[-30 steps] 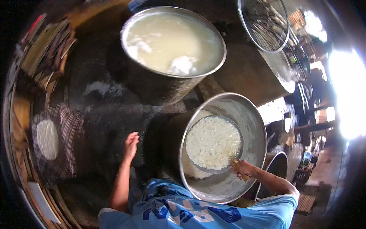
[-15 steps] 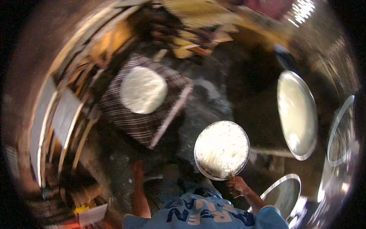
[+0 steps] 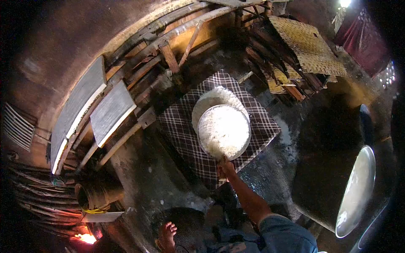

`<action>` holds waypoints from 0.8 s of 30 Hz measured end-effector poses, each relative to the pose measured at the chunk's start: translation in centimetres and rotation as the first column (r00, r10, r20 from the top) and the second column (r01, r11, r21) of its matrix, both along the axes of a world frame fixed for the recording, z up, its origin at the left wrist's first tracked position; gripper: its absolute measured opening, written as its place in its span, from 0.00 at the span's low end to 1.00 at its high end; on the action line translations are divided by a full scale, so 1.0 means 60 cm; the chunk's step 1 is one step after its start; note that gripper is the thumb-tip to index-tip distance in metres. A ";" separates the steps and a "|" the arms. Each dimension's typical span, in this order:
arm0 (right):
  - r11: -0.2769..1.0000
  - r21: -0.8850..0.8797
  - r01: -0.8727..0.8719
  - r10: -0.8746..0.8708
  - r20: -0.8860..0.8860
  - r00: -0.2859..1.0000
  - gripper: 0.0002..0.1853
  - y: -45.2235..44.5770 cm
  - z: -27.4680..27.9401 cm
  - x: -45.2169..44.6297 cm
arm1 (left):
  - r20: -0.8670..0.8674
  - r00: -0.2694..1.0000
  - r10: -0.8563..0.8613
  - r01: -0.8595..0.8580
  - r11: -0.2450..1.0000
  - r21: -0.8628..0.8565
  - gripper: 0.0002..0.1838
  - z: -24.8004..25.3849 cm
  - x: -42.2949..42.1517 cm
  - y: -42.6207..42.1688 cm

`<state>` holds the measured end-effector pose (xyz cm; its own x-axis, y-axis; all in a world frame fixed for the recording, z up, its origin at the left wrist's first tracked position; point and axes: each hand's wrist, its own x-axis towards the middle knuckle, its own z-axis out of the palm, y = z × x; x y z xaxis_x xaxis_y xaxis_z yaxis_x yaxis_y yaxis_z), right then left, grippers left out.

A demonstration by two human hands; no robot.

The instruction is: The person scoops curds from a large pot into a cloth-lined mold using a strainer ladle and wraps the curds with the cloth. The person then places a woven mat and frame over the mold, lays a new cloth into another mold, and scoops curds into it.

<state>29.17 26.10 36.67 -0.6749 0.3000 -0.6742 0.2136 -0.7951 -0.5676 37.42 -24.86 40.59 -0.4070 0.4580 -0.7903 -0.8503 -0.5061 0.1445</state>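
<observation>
My right hand (image 3: pixel 226 169) is closed around the short handle of a round metal scoop (image 3: pixel 248 141). White curd (image 3: pixel 223 128) fills the scoop, with brightly lit lumps on top. Below it, a dark checked cloth (image 3: pixel 185 126) lies spread out with a corner pointing away from me. A mound of white curd (image 3: pixel 217 93) sits on the cloth, partly hidden by the scoop. Whether scoop and mound touch, I cannot tell. Low in the view, my left hand (image 3: pixel 168 232) holds nothing; its fingers are loosely bent and apart.
To the right stands a wide round vessel (image 3: pixel 356 192) with pale liquid. Grey boards (image 3: pixel 112 111) lean on a wooden frame at left. A woven mat (image 3: pixel 312 46) covers stacked wood at upper right. Fire (image 3: pixel 86 237) glows at lower left.
The curd-filled scoop in my right hand has moved from beside the cloth to over the mound. My view has turned, so the cloth appears further right. My left hand now shows more clearly.
</observation>
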 end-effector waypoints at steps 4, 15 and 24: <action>0.996 0.085 -0.024 0.004 0.221 0.975 0.09 0.021 0.053 -0.066 | -0.198 0.857 -0.475 0.209 0.672 -0.710 0.20 0.118 0.080 0.044; 0.591 0.803 -0.075 -0.497 0.436 0.751 0.28 0.204 0.142 0.065 | -0.567 0.565 -0.599 0.171 0.757 -0.630 0.20 -0.015 -0.088 0.302; 0.079 0.885 0.458 -0.727 -0.264 0.634 0.15 0.134 0.406 0.810 | -0.613 -0.174 -0.771 0.603 0.409 -0.685 0.17 0.225 0.318 0.737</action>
<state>77.76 34.14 61.05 0.1297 0.9741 0.1852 0.1244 0.1693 -0.9777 56.51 19.34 54.12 -0.2684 0.8872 -0.3753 -0.0449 0.3777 0.9248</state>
